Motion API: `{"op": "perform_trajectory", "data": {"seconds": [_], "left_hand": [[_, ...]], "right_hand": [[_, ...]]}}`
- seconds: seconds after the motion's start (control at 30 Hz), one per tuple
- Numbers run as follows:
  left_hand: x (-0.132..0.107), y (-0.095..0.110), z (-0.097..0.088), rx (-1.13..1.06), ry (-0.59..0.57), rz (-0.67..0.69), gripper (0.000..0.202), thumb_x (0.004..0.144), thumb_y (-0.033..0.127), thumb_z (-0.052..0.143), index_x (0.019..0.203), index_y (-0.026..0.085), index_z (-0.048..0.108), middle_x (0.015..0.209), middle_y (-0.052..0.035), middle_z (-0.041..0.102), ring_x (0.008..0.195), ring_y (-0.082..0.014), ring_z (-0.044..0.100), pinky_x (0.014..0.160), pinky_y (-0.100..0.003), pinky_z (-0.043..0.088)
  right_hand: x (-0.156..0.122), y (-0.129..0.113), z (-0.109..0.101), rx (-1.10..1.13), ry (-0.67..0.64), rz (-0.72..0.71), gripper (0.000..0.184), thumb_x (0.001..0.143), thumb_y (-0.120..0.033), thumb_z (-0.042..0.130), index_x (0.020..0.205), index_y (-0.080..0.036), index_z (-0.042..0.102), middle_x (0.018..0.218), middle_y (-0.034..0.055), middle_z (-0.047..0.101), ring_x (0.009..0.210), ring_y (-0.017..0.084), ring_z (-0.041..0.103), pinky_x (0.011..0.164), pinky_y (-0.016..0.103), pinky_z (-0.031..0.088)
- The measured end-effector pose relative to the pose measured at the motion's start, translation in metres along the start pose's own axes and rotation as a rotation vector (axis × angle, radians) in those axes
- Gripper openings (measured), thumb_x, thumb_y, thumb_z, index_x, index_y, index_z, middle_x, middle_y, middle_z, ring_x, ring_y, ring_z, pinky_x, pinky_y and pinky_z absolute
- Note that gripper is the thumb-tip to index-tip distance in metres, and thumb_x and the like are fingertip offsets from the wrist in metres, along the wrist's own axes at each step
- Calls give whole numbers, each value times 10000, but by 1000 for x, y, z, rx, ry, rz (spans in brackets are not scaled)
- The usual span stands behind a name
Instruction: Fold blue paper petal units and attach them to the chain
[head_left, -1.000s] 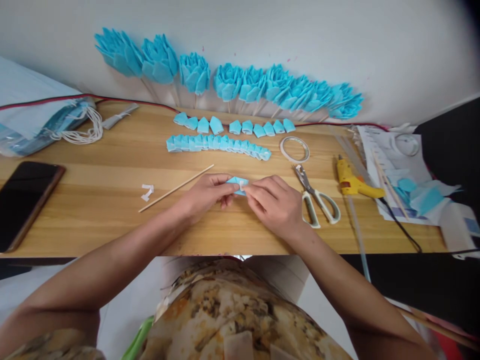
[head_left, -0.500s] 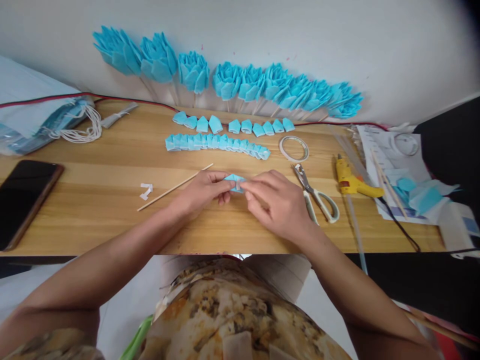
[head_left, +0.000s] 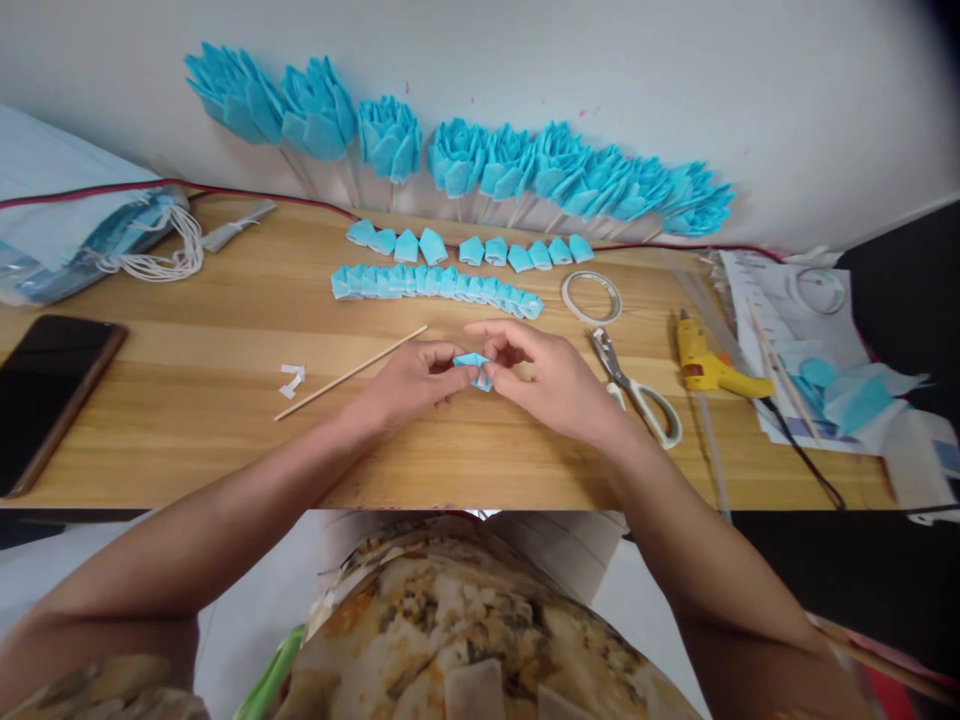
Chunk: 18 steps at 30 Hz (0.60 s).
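Your two hands meet over the middle of the wooden worktop point(head_left: 187, 420), just above its surface, and share one small blue paper piece point(head_left: 474, 364) between them. Your left hand point(head_left: 409, 380) pinches the left end of the piece with thumb and fingertips closed narrowly on it. Your right hand point(head_left: 555, 380) grips the right side with the thumb and a bent finger, while its forefinger stretches out to the left above the piece. Whether the piece touches the worktop, you cannot tell. A thin wooden skewer point(head_left: 349, 374) lies slanted just beside your left hand, and a small white scrap point(head_left: 292, 381) sits near its lower end. Scissors point(head_left: 637, 390) with white handles lie just beside your right hand, with a ring of tape point(head_left: 591, 296) behind them and a yellow glue gun point(head_left: 709, 365) further right. Behind your hands runs a tight overlapping row of folded blue petals point(head_left: 435, 284), and behind that a looser row of separate petals point(head_left: 465, 250). Finished blue paper flowers point(head_left: 465, 160) on sticks lean against the wall. A dark phone point(head_left: 49, 395) lies at the far left edge.
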<state>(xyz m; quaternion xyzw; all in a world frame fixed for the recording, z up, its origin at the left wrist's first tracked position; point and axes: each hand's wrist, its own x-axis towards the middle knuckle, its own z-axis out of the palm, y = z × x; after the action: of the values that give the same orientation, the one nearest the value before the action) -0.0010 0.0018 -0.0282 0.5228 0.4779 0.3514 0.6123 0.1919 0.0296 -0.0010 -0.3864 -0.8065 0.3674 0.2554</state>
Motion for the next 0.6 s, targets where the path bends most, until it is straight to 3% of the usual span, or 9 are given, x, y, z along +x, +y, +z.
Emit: {"op": "perform_trajectory", "data": {"seconds": [0.23, 0.37, 0.6], "left_hand": [[2, -4, 1, -131, 23, 48, 333, 829, 489, 704, 832, 160, 655, 713, 3, 608, 618, -106, 546, 563, -221, 444], [3, -3, 5, -103, 52, 52, 351, 760, 465, 772, 898, 157, 675, 696, 22, 589, 590, -94, 492, 552, -223, 418], [4, -7, 2, -88, 154, 59, 290, 778, 419, 743, 752, 161, 615, 632, 34, 550, 577, -88, 477, 569, -226, 386]], "right_hand": [[2, 22, 13, 318, 242, 80, 388, 881, -220, 587, 1266, -204, 632, 882, 6, 605, 795, 130, 598, 751, 285, 524], [0, 21, 22, 382, 226, 85, 391, 883, -240, 608, 1274, -243, 634, 889, 4, 603, 806, 137, 588, 769, 300, 533], [0, 24, 24, 510, 167, 139, 435, 878, -278, 642, 1311, -258, 619, 931, 14, 663, 903, 164, 635, 847, 333, 542]]}}
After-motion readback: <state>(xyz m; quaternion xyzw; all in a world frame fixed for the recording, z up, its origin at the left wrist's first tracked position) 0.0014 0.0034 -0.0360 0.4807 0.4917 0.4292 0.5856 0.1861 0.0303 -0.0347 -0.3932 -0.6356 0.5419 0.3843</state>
